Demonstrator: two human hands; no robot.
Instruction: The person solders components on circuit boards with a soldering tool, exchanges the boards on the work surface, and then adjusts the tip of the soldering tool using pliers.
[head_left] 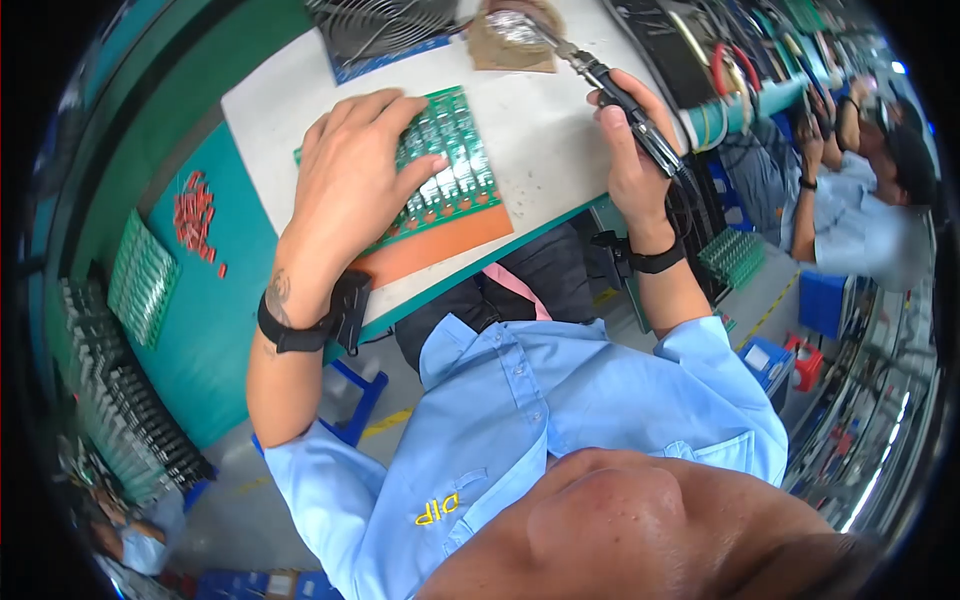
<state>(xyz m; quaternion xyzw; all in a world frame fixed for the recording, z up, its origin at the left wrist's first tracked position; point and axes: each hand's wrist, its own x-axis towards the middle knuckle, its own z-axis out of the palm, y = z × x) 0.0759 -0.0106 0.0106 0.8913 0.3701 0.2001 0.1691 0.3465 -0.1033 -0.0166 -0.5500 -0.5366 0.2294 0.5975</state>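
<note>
My left hand [350, 165] lies palm down over a green circuit board panel [455, 150], its thumb spread apart on the rows of shiny parts. Under the panel an orange sheet [440, 245] shows along the near edge. My right hand [638, 160] is wrapped round the dark handle of a soldering iron [625, 108]. The iron points up and left, its metal end at a round dish with silvery material [515, 28] on a brown square pad [500, 62]. Whether the tip touches the dish's contents I cannot tell.
A fan with a wire guard [385, 30] stands at the back. Red small parts [195, 220] and another green board panel [143, 280] lie on the teal mat at left, beside a rack of boards [130, 400]. Another person [850, 190] sits at right.
</note>
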